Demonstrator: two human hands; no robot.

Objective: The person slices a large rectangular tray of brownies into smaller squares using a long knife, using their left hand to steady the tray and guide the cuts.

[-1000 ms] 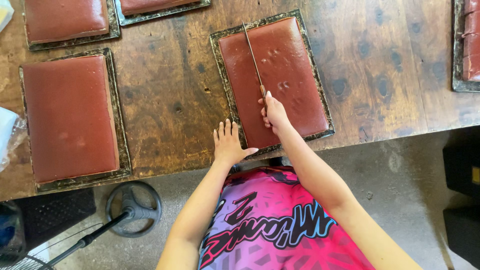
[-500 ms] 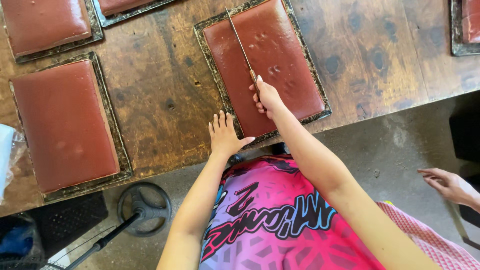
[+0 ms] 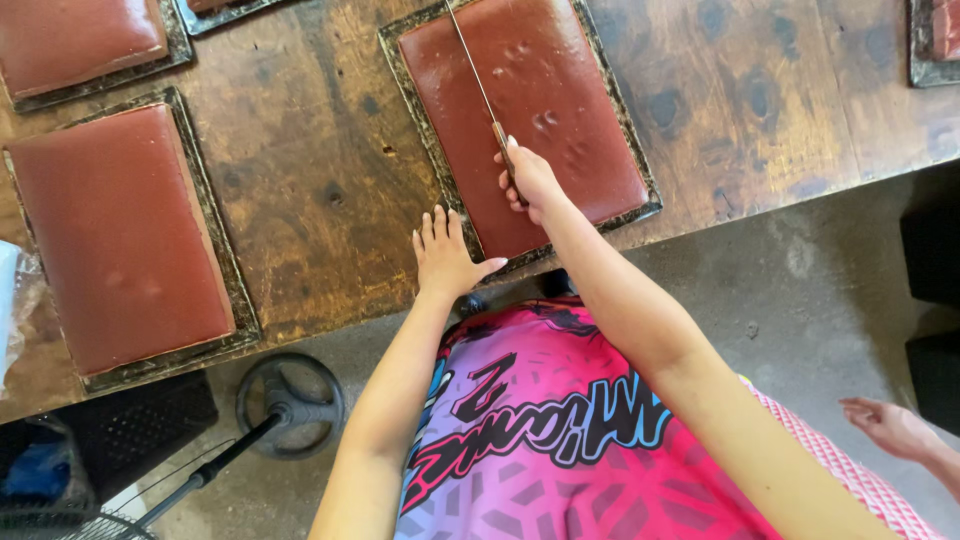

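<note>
A dark metal tray (image 3: 432, 160) lies on the wooden table (image 3: 310, 190), filled with a smooth reddish-brown slab (image 3: 570, 130). My right hand (image 3: 528, 182) grips a long knife (image 3: 474, 70) whose blade lies lengthwise down the slab's middle. My left hand (image 3: 444, 256) rests flat, fingers spread, on the table at the tray's near left corner, thumb at the tray edge.
More trays of the same brown slab lie on the table: one at left (image 3: 120, 235), others at top left (image 3: 80, 40) and top right (image 3: 935, 40). A fan base (image 3: 290, 400) stands on the floor below. Another person's hand (image 3: 895, 428) shows at lower right.
The view has shifted, so the tray sits higher in frame. Another person's hand came into view at lower right. My hands keep their places on knife and table.
</note>
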